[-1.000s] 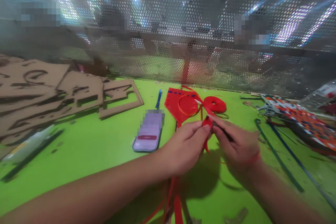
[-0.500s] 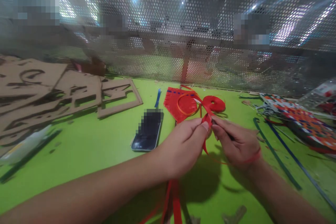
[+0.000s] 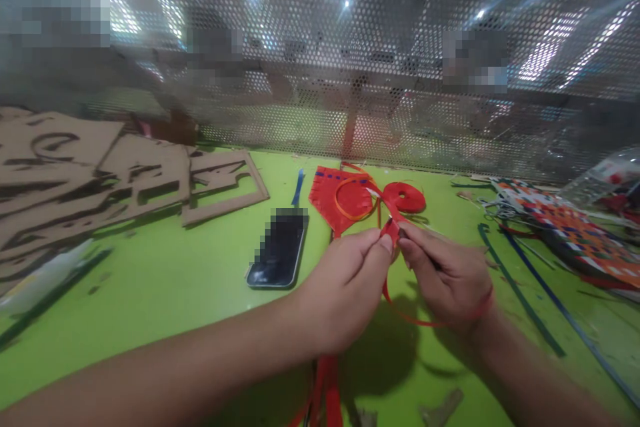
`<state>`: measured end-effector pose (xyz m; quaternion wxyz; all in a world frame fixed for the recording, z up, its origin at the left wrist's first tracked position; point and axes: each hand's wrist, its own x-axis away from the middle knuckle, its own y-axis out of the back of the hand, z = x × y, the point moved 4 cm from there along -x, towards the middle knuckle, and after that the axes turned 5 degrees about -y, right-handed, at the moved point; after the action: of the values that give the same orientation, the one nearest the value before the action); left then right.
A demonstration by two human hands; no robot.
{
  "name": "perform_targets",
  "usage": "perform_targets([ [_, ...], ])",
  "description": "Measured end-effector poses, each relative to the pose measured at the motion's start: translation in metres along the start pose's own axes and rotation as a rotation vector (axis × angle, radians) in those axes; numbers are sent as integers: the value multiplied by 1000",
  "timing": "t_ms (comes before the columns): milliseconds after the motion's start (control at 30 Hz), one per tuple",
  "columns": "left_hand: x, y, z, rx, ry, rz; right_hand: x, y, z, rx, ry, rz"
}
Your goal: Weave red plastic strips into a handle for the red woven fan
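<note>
**Red strip [image 3: 391,230] held in mid-handling over a green table [image 3: 175,293]**

Head view. The strip is at centre right, between the two hands and above the tabletop. The left hand [image 3: 345,287] pinches it, thumb pressed down on its face. The right hand [image 3: 445,273] has thumb and fingers drawn together at its edge, seemingly around a dark item [image 3: 403,232] too blurred to name.

State of the work: one row of blue dashes already crosses the upper part of the red panel [image 3: 333,203], which lies just beyond the hands. The strip is not yet released, so the handling appears unfinished; how much remains cannot be told.

Counts: one panel; one roll of red ribbon [image 3: 407,197], right of the panel; one orange loop [image 3: 337,200] over the panel; one phone [image 3: 277,250] left of the hands; one short blue strip [image 3: 297,188] behind the phone; one long blue strip [image 3: 570,310] at right; one woven piece [image 3: 580,227]; one clear bottle [image 3: 600,177]. The cardboard sheets [image 3: 80,160] overlap and cannot be counted.
</note>
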<state>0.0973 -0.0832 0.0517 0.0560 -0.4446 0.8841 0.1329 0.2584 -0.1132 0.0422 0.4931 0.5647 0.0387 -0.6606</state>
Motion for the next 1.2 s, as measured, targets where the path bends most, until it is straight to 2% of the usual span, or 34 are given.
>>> perform_targets([
  [333, 0, -3, 5, -67, 21, 112, 3, -4, 4, -31, -23, 49],
  [600, 4, -1, 3, -42, 98, -31, -1, -2, 5, 17, 23, 0],
  [833, 5, 3, -3, -35, 129, -83, -1, -2, 3, 36, 29, -31],
  [1000, 7, -3, 4, -74, 100, -52, 2, -4, 5, -3, -21, 4],
  [1133, 9, -9, 6, -20, 121, 0, 3, -5, 7, -44, -50, 25],
  [1200, 9, -7, 4, 12, 137, -18, 2, -4, 7, -41, -34, 18],
])
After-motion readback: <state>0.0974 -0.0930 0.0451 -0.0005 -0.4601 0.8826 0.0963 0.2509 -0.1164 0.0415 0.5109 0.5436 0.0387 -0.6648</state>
